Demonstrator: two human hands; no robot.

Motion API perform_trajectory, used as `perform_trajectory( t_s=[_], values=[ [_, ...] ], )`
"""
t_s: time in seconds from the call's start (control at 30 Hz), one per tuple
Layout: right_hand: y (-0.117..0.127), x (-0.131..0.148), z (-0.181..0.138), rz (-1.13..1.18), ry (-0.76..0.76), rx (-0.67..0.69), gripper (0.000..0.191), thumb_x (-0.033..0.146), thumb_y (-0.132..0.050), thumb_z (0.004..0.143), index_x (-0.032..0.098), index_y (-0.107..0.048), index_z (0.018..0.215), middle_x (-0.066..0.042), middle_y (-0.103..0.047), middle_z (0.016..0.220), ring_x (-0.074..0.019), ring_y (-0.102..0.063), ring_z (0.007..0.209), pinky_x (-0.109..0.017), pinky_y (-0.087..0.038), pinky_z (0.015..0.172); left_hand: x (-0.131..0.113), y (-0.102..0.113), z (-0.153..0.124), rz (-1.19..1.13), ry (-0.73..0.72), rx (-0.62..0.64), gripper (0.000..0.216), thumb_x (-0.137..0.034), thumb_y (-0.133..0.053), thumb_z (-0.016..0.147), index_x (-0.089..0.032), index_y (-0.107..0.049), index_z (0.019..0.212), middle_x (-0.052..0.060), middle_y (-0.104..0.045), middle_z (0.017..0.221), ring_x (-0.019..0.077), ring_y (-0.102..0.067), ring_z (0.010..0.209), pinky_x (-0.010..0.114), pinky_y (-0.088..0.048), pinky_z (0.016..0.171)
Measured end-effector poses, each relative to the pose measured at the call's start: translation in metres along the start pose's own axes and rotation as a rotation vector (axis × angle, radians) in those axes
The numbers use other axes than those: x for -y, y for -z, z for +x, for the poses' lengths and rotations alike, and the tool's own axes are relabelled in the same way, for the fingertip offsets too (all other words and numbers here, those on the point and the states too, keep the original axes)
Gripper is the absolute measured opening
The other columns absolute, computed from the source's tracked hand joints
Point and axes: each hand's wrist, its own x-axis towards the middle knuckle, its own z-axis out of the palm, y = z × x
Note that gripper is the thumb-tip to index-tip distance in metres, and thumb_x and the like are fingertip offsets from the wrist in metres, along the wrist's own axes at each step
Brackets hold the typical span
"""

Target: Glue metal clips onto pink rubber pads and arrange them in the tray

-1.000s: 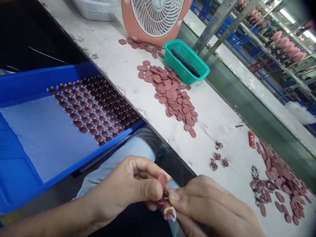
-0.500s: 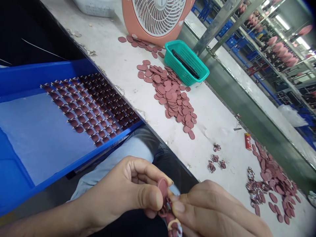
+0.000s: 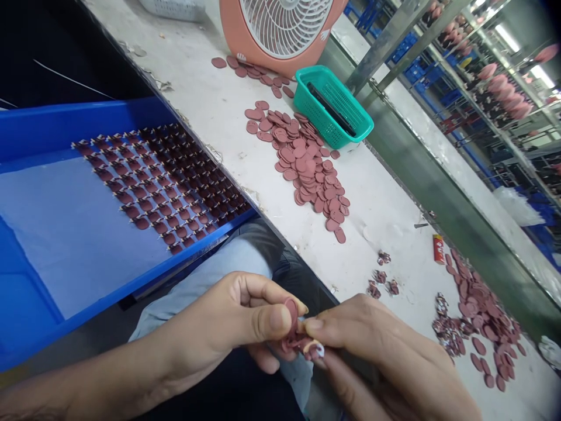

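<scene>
Small figurine (image 3: 303, 344) and brown disc (image 3: 291, 311): both being held at the fingertips

From my remote post I am viewing one head camera. The figurine is sitting low in the view, above the wearer's lap, between the two hands; its pale end is pointing towards the right hand.

Left hand (image 3: 245, 318): thumb and index finger are pinching the disc narrowly, the disc standing on edge. The figurine is lying against the disc's lower part; I cannot tell whether the two are joined.

Right hand (image 3: 381, 339): the fingers are closing narrowly on the figurine near its pale end, one fingertip above and the thumb below. The exact contact is partly hidden from me.

Surroundings: to the left, a blue tray (image 3: 39, 135) is holding a pale sheet (image 3: 65, 240) with rows of small brown pieces (image 3: 135, 187) lying at its far right side. On the bench (image 3: 377, 204), a pile of discs (image 3: 307, 169) is spreading beside a green basket (image 3: 328, 124), which is holding a long dark object (image 3: 332, 109). An orange fan (image 3: 284, 26) is standing behind. Farther right, I am noting four loose figurines (image 3: 382, 276), a red packet (image 3: 438, 249), a clump of figurines (image 3: 450, 333) and a second disc heap (image 3: 484, 310).
</scene>
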Motion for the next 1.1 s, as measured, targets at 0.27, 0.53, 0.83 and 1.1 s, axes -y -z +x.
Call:
perform_trajectory(
  t_s=[0.27,0.53,0.83,1.1],
  values=[
    [-0.0014,-0.0072,0.0011,-0.02,-0.113,-0.017,0.02,0.009,-0.069,0.093,0.022,-0.068,0.108,0.002,-0.077,0.093,-0.0071,-0.071,0.081,-0.015,-0.057,0.076,0.0035,0.0037,0.0009,-0.044,0.036,-0.016,0.036,-0.052,-0.084,0.077,-0.017,-0.08,0.083,0.002,-0.067,0.072,0.0101,-0.063,0.065,0.013,-0.054,0.055],
    [-0.0069,-0.0045,0.0057,-0.056,-0.07,-0.09,0.02,0.005,-0.068,0.089,0.018,-0.07,0.104,0.003,-0.077,0.09,-0.0055,-0.071,0.078,-0.012,-0.055,0.076,0.0039,-0.0003,0.002,-0.046,-0.007,-0.063,0.035,-0.052,-0.086,0.075,-0.018,-0.08,0.079,0.001,-0.068,0.071,0.0092,-0.065,0.064,0.011,-0.054,0.053],
    [-0.0066,-0.0036,0.0042,-0.097,-0.034,-0.085,0.021,0.002,-0.068,0.088,0.016,-0.069,0.103,0.003,-0.077,0.089,-0.0055,-0.07,0.082,-0.012,-0.054,0.08,0.0043,0.0,0.0013,-0.033,0.001,-0.088,0.035,-0.05,-0.086,0.076,-0.015,-0.079,0.08,0.001,-0.066,0.07,0.0098,-0.062,0.063,0.012,-0.054,0.054],
    [-0.0083,-0.0021,0.0063,-0.08,0.004,-0.096,0.019,0.001,-0.069,0.087,0.013,-0.07,0.103,0.002,-0.076,0.089,-0.0053,-0.069,0.08,-0.011,-0.054,0.079,0.0059,-0.0013,0.0023,-0.035,-0.019,-0.114,0.035,-0.048,-0.088,0.074,-0.015,-0.078,0.078,0.0,-0.064,0.068,0.0085,-0.059,0.06,0.012,-0.051,0.052]
  ],
)
